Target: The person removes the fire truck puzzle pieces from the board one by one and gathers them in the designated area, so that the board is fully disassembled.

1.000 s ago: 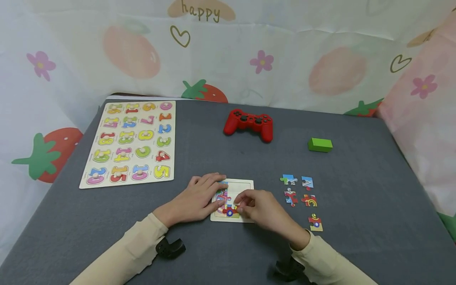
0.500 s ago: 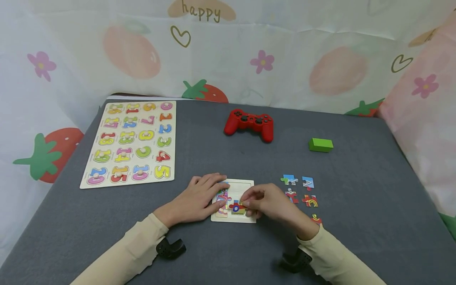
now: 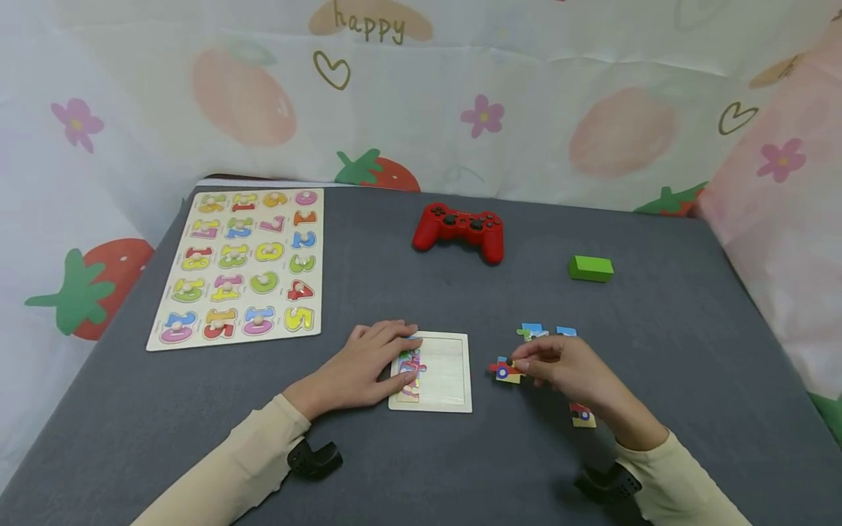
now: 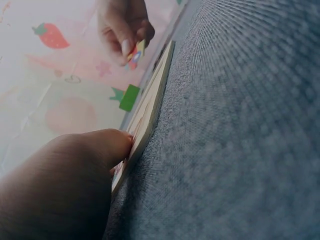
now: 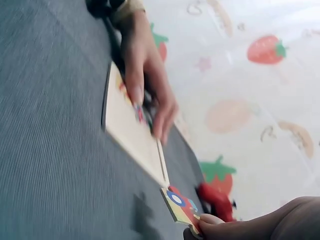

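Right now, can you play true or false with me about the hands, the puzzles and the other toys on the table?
1. The right hand pinches a partly red jigsaw piece. True.
2. The green block lies to the right of the red game controller. True.
3. The left hand grips the red game controller. False: it rests on the jigsaw tray.
4. The jigsaw tray is completely filled. False: its right part is bare.
5. The number puzzle board lies to the left of the red game controller. True.
6. The pinched jigsaw piece is inside the jigsaw tray. False: it is outside, to the right.
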